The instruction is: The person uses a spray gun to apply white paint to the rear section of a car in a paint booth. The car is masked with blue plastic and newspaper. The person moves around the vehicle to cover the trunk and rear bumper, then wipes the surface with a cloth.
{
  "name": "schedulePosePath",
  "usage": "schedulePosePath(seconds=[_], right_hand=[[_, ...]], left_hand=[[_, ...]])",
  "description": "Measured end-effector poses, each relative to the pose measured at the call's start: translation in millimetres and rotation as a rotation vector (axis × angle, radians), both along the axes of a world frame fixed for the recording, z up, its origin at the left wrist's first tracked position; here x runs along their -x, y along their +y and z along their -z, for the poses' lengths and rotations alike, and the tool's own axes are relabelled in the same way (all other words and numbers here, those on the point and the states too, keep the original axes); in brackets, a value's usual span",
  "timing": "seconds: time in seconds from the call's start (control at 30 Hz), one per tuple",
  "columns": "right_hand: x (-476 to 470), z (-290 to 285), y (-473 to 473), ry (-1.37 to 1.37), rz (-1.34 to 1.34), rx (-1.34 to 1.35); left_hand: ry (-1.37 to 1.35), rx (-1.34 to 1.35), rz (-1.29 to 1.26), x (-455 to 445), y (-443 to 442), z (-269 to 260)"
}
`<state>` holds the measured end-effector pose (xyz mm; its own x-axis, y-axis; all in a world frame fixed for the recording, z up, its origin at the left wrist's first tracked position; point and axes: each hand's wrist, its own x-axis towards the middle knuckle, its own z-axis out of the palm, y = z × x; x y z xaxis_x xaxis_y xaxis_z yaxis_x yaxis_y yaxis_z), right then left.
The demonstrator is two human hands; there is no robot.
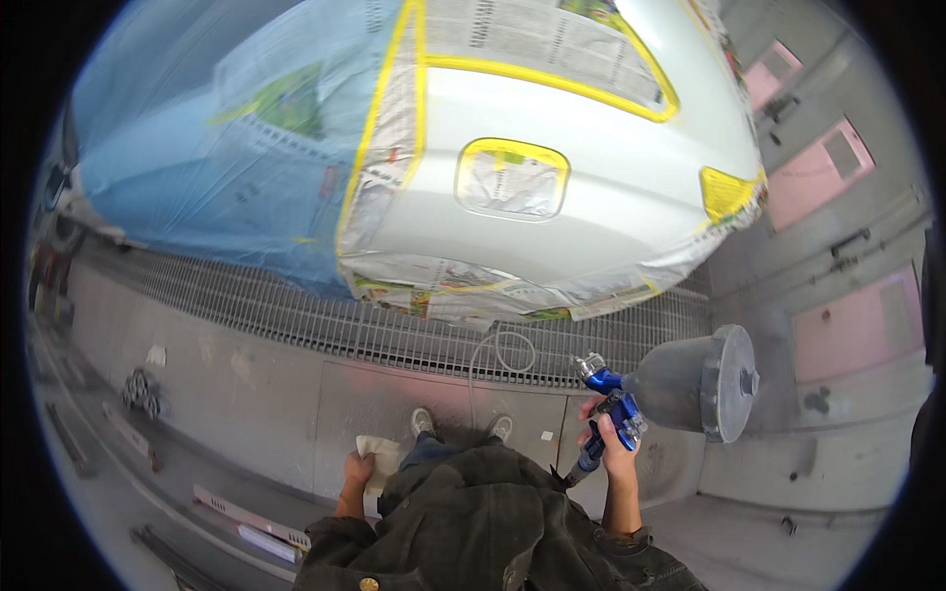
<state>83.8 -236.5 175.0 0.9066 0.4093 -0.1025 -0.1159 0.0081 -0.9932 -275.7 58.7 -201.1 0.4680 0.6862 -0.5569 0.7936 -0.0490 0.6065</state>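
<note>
My right hand [613, 436] grips a blue spray gun [619, 414] with a grey gravity-feed paint cup [676, 380] tilted out to the right. The gun's silver nozzle points to the upper left, towards a car. At my left side, my left hand [359, 467] holds a pale cloth [380, 458]. Ahead stands the car's light rear side panel [621, 177], bordered by newspaper and yellow masking tape. Paper and tape cover the fuel-door opening [512, 181] and the side window [539, 41]. Blue translucent plastic film [222, 170] drapes the car's left part.
A metal floor grating [414, 347] runs along beneath the car. A thin hose [473, 369] lies looped over it near my feet. At left, a dark wheeled object [140, 393] stands on the floor. The grey wall at right has pinkish panels [861, 325].
</note>
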Motion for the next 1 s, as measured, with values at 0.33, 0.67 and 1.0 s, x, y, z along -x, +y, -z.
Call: schedulePosePath(seconds=[0.33, 0.67, 1.0], right_hand=[[13.1, -7.5, -46.4, -0.045, 0.343, -0.005], [-46.3, -1.7, -98.8, -0.120, 0.555, -0.102], [-111.6, -1.0, -135.0, -0.090, 0.463, -0.194]], left_hand=[[-0.030, -0.008, 0.134, -44.9, 77.6, -13.3], [0.027, -0.142, 0.059, -81.3, 56.8, -31.7], [-0.105, -0.047, -0.204, -84.0, -23.4, -8.3]])
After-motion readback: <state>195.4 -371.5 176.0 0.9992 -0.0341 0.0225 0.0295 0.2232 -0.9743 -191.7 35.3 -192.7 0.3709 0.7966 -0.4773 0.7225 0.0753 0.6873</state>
